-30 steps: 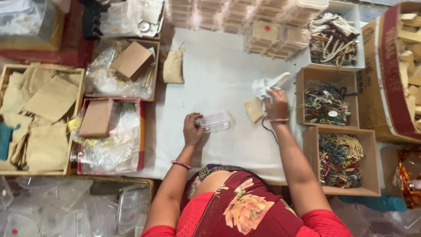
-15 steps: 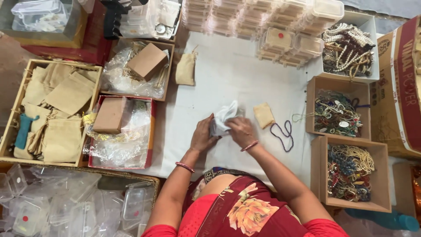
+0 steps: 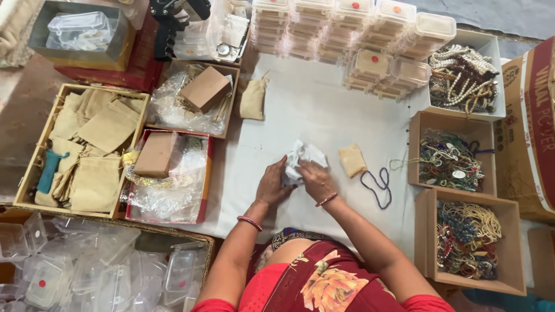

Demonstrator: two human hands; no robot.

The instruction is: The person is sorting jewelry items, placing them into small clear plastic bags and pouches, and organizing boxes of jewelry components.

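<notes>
Moved: both hands now meet at the white cloth [image 3: 305, 156], desk [image 3: 324, 110] centre.
Left hand [image 3: 272, 184]: fingers clamped on cloth.
Right hand [image 3: 315, 179]: fingers pressed together on cloth.
Pouch [image 3: 351, 160]: 3 o'clock.
Tip: grip evenly.

I wear a red garment printed with a large orange and cream flower, short red sleeves on bare arms, and a thin beaded bangle at each wrist, left hand [image 3: 272, 185] and right hand [image 3: 316, 180].

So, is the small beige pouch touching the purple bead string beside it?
Apart. The head view shows a strip of white cloth between the small beige pouch and the purple bead string, which lies just right of it.
</notes>
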